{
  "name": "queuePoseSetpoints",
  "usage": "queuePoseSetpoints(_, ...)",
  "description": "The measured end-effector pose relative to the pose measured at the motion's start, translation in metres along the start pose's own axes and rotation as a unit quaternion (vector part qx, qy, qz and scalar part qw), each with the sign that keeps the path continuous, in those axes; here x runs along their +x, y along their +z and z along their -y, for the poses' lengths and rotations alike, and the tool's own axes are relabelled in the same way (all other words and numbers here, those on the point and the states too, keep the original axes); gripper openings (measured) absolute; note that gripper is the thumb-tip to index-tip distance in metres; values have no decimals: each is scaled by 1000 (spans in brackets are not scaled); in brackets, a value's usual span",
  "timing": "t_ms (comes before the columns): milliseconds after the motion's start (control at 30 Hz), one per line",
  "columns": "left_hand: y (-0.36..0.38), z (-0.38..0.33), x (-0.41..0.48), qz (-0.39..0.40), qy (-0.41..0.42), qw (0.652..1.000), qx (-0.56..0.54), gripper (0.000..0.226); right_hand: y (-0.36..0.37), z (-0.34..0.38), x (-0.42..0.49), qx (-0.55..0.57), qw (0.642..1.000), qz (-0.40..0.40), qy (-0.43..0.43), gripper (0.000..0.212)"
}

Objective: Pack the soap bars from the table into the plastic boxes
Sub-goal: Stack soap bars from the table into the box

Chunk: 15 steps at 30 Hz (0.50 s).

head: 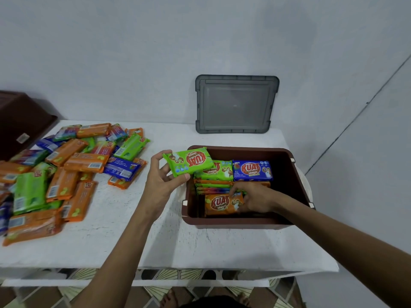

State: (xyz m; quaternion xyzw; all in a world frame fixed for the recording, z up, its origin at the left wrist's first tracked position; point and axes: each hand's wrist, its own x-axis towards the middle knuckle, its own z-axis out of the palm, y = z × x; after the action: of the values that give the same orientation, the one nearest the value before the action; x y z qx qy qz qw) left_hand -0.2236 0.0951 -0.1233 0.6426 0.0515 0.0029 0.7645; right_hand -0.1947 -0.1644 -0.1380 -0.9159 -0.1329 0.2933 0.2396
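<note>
Two hands busy: left hand [163, 176] pinched a green soap bar [188, 161] over the rim of the brown box [244, 148]; right hand [253, 200] curled round an orange bar [220, 203] inside. Likely risk: it snags the rim and topples the packed rows. Loose bars [66, 170] lay heaped on the white table [133, 230]; grey lid [235, 103] leaned on the pale wall [111, 52].

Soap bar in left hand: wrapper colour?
The soap bar in the left hand is green with a red KUAT logo; head view.
</note>
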Motion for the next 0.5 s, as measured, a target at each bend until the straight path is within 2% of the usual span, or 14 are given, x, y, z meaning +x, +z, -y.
queuePoseSetpoints(200, -1, 1, 1, 10, -3, 1000, -2, 62, 5, -1, 11, -24, 999, 35, -24, 52)
queuePoseSetpoints(500, -1, 2, 1, 6, -1, 1000, 8, 61, 7, 9, 22, -69, 996, 23, -43, 52)
